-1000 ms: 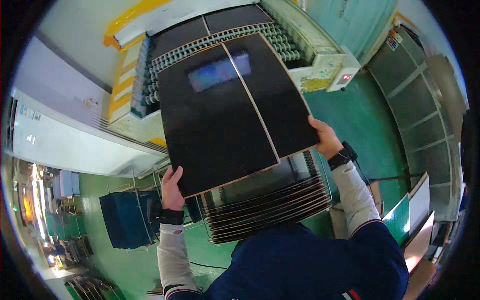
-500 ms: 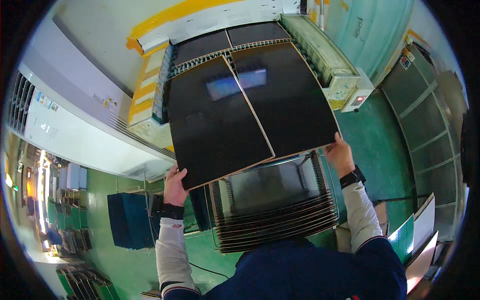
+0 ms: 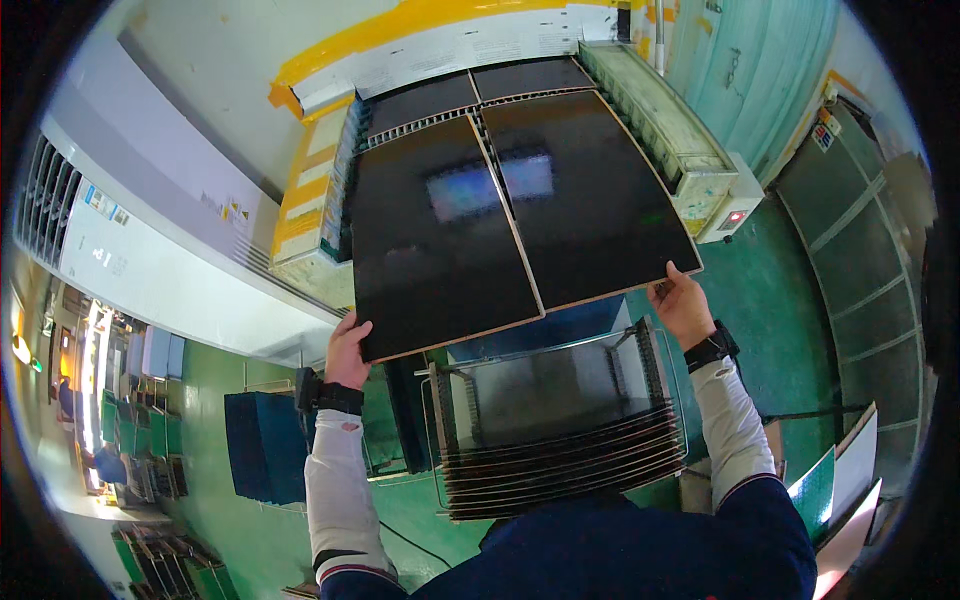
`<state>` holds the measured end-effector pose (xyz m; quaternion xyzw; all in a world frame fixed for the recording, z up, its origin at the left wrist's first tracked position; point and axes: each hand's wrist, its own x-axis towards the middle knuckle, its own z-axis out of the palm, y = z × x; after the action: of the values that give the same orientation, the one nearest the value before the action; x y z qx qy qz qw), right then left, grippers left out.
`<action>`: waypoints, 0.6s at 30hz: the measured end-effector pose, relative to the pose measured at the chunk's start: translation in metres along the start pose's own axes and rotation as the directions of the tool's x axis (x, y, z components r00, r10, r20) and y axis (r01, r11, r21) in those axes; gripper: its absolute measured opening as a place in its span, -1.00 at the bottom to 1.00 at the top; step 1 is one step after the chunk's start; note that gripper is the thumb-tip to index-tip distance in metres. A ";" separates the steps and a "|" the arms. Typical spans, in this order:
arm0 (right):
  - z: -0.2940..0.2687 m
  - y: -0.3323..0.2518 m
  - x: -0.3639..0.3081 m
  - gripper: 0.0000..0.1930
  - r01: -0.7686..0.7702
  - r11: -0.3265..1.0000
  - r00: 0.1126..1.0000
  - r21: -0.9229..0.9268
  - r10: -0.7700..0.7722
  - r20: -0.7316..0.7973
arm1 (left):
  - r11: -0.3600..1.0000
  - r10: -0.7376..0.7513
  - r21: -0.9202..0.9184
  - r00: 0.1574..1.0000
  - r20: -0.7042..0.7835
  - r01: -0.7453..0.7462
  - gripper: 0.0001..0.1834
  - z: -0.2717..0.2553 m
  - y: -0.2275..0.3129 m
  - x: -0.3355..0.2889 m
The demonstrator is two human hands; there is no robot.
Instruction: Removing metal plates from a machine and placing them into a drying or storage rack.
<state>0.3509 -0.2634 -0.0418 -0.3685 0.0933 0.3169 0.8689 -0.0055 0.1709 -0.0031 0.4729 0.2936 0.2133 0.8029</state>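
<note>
Left hand (image 3: pixel 347 352) pinches left black board (image 3: pixel 440 270), right hand (image 3: pixel 684 308) pinches right black board (image 3: pixel 600 225); boards have spread apart, likely overlap less.

Two glossy black panels (image 3: pixel 440 250), side-by-side

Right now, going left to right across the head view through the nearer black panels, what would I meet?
White appliance, yellow-striped machine side, left black panel, right black panel, red-lit box, grey screen.
</note>
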 end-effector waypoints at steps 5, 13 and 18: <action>0.001 0.001 0.016 -0.85 0.003 1.000 1.000 -0.029 -0.003 -0.001 | 0.997 0.017 0.076 0.999 0.043 -0.020 -0.54 0.000 0.000 0.018; 0.005 -0.004 0.024 -0.87 -0.029 1.000 1.000 0.006 0.029 0.005 | 0.998 -0.056 -0.012 0.998 0.027 0.056 -0.54 -0.003 0.006 0.041; 0.006 -0.005 0.031 -0.89 -0.016 1.000 1.000 -0.010 0.016 -0.011 | 1.000 -0.025 -0.007 1.000 0.016 0.025 -0.56 -0.007 0.006 0.052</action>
<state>0.3775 -0.2468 -0.0465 -0.3736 0.0993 0.3224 0.8641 0.0273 0.2101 -0.0149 0.4680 0.2923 0.2003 0.8096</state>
